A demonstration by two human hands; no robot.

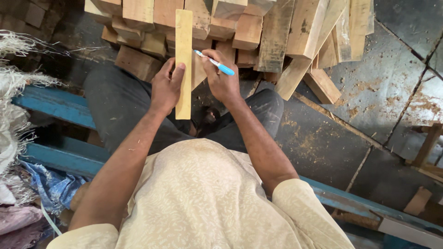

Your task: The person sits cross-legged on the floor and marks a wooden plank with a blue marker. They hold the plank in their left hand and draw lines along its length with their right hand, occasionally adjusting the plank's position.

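My left hand (166,85) grips a long pale wooden strip (183,46) that stands roughly upright over my lap. A second, darker wood piece (198,70) lies just behind the strip, between my two hands. My right hand (222,79) holds a blue and white marker pen (216,62), with its tip touching the right edge of the strip. I sit on a blue bench with my knees in dark trousers under both hands.
A pile of cut wooden blocks and planks (258,27) lies on the floor right in front of my knees. Sawdust covers the grey stone floor (383,87) at right. The blue bench frame (55,106) runs left, beside frayed white sacking (14,69).
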